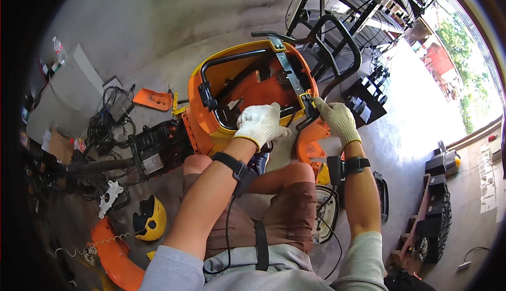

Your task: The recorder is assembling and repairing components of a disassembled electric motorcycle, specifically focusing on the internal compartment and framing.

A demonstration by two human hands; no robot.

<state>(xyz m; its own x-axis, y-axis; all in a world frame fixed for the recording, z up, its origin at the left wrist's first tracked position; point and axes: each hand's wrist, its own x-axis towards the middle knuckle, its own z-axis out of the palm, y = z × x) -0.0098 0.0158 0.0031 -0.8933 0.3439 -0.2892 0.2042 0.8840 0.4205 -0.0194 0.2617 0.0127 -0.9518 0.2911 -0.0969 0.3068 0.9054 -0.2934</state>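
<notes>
In front of me stands the orange and yellow body of a scooter (197, 99), with an open compartment and a black tubular frame (237, 56) around its opening. My left hand (259, 122), in a white knit glove, is curled over the compartment's near rim; whatever its fingers hold is hidden. My right hand (338, 120), gloved too, has its fingertips pressed together against a yellow and black bracket (307, 103) at the near right corner. What they pinch is too small to make out. A flat metal crossbar (286, 67) spans the compartment's right side.
A black grab rail (356, 54) rises at the scooter's right end. The stripped black front part (163, 149) extends left. Loose orange panels (118, 262) and a yellow helmet-like shell (152, 220) lie lower left. A metal rack (363, 12) stands far right, a white cabinet (68, 99) far left.
</notes>
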